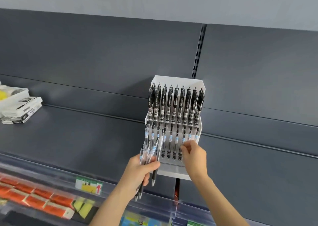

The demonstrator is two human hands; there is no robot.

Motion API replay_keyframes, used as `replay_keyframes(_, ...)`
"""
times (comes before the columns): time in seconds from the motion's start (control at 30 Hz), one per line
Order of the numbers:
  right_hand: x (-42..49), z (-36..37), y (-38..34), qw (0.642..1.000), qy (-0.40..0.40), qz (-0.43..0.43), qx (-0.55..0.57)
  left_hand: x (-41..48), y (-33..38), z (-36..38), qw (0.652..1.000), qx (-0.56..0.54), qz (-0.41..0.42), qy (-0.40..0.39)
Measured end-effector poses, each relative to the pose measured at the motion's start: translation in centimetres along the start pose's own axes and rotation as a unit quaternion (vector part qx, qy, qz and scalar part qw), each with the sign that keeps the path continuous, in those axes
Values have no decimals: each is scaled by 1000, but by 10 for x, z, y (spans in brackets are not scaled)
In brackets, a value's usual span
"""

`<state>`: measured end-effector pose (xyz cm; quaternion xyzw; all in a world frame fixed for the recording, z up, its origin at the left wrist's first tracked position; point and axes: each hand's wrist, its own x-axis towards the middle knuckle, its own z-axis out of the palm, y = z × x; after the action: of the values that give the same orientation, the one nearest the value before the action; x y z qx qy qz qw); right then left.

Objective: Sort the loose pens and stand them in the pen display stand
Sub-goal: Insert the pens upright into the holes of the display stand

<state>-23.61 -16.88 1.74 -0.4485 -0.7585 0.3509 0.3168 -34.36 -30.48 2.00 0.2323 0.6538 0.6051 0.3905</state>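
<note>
The left hand (142, 169) is wrapped around a fanned bundle of slim, clear-barrelled plastic pens (154, 148), held mid-barrel with the tips down. The right hand (193, 152) is curled at the lower tier of the white tiered acrylic pen display stand (172, 172); whether a pen is pinched cannot be told. The pens are judged light, stiff and slick, so each is best pinched at its upper barrel.
</note>
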Motion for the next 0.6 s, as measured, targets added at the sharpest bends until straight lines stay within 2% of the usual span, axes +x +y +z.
replay_keyframes(0.17, -10, -6, -3, 998, 27, 30, 45, -1, 3, -1, 1000, -7, 6, -18)
replay_keyframes(0.23, -20, -9, -7, 997, 48, 8, 62, 0, 5, 1, 999, -16, 3, -28)
replay_keyframes(0.33, -31, -11, -21, 995, -24, -23, 92, 1, 6, 5, 998, -33, -7, -46)
replay_keyframes(0.43, -35, -13, -33, 980, -110, -6, 168, 1, 6, 10, 998, -35, -11, -60)
replay_keyframes(0.6, -32, -16, -33, 974, -134, 21, 182, 2, 8, 19, 997, -4, 3, -80)
